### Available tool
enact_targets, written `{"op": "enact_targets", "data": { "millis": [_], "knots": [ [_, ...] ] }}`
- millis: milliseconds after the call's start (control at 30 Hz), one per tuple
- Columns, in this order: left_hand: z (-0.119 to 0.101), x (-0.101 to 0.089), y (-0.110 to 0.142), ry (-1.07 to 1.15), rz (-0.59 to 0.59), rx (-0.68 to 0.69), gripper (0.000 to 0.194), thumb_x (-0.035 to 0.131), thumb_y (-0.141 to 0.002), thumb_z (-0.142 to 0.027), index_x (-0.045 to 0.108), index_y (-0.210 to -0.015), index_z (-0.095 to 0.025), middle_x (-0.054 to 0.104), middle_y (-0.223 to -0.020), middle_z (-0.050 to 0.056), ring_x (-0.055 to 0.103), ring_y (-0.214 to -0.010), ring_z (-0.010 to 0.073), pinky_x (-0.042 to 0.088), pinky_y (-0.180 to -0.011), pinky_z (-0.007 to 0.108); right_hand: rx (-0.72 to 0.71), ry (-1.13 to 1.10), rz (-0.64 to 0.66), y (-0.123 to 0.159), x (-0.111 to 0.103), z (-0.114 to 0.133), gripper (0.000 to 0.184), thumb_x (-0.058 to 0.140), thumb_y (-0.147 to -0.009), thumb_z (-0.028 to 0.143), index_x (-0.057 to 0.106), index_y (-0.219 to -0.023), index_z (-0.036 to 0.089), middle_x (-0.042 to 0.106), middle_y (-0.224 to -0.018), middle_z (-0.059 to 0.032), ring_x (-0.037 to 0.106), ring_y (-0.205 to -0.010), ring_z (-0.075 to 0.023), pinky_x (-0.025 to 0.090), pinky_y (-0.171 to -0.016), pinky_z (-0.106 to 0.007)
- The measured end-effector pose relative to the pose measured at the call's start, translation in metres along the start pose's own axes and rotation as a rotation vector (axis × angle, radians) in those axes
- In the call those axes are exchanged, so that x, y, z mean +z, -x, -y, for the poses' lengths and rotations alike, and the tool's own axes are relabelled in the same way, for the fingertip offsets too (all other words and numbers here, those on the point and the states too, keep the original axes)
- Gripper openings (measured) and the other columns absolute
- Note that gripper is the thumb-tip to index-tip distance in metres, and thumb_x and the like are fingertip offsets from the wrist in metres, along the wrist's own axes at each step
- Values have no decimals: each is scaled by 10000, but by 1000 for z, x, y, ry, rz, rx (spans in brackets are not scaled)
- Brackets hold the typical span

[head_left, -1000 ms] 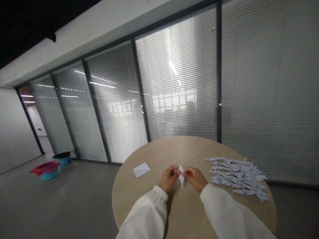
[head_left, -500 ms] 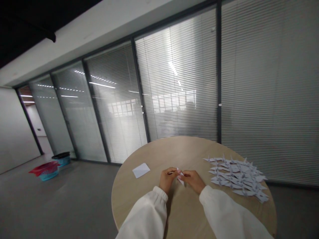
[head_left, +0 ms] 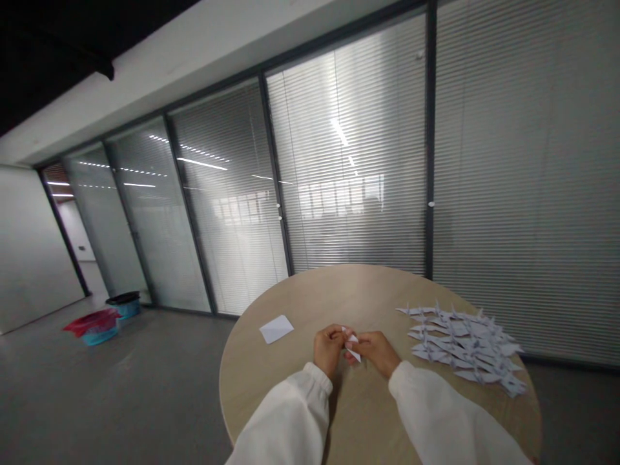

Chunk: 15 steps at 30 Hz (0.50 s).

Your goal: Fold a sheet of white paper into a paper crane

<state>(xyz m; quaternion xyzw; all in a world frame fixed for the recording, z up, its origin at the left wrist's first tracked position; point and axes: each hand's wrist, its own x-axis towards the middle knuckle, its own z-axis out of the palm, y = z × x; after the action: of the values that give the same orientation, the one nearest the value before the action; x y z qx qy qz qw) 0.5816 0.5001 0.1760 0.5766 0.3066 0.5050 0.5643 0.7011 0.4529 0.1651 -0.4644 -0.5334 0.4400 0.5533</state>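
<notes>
Left hand point(head_left: 329, 351), right hand point(head_left: 375, 354), folded paper point(head_left: 353, 346), origami cranes point(head_left: 460, 343)

Passage along the right side of the round pale-wood table point(head_left: 368, 290) is obstructed by a dense spread of white folded paper cranes point(head_left: 460, 345). Narrow gaps are left between that spread and the right hand point(head_left: 375, 353), and between the left hand point(head_left: 329, 349) and a flat white paper square point(head_left: 276, 329).

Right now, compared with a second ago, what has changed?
The left hand and right hand have closed in on the folded white paper, once a long upright diamond, now showing only small tips. The loose paper square and paper crane pile stayed put.
</notes>
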Motion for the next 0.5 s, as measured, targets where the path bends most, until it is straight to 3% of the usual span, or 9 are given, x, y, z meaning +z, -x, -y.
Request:
{"op": "enact_targets", "data": {
  "millis": [167,500],
  "knots": [
    [2,-2,-1,4,20,28,302,681,-615,-383,636,-667,-89,641,-609,60,559,-521,122,430,-502,220,27,-44,32,1,-2,5,394,687,-549,486,668,-664,110,657,-578,-32,648,-615,-225,497,-663,-362],
    [6,-6,-5,33,-47,2,359,688,-579,-428,652,-689,-88,651,-636,75,557,-525,129,414,-476,212,25,-97,81,-3,-6,-4,375,691,-579,456,668,-694,101,680,-645,-66,656,-606,-209,512,-672,-364]
  ]
}}
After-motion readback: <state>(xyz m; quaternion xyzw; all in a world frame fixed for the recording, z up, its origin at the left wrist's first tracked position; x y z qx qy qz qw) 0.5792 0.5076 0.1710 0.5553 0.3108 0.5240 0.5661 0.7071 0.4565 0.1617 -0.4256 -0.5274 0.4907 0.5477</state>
